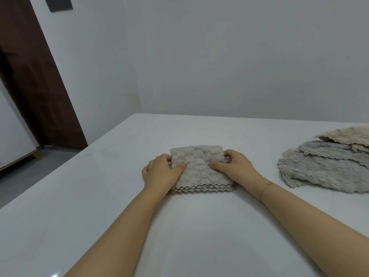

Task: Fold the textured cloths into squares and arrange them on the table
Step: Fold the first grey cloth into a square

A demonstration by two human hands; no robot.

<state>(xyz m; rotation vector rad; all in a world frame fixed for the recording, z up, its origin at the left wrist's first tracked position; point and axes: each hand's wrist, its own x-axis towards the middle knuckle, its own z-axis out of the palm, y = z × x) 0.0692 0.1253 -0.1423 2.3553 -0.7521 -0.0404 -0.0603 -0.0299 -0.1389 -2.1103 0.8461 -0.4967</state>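
A dark brown door [40,80] stands at the far left, beyond the left edge of the white table [111,196], with a pale cabinet [12,140] on gold legs below it. The left hand [161,172] holds the left side of a folded beige cloth [199,166]: its thumb presses on the top layer while the other fingers curl round the left edge, so the hand is clamped on the fabric. The folded beige cloth is a near-square stack of layers with scalloped edges showing along its near side; it lies flat about midway between the table's left and right edges, closer to the far edge than the near one. The right hand [236,166] grips the cloth's right side the same way, thumb on top, fingers curled over the right edge. A thin bracelet [264,189] circles the right wrist. Well apart from the folded cloth, at the right edge of the table, lies a loose pile of unfolded cloths [327,166], grey ones below and a cream one on top.
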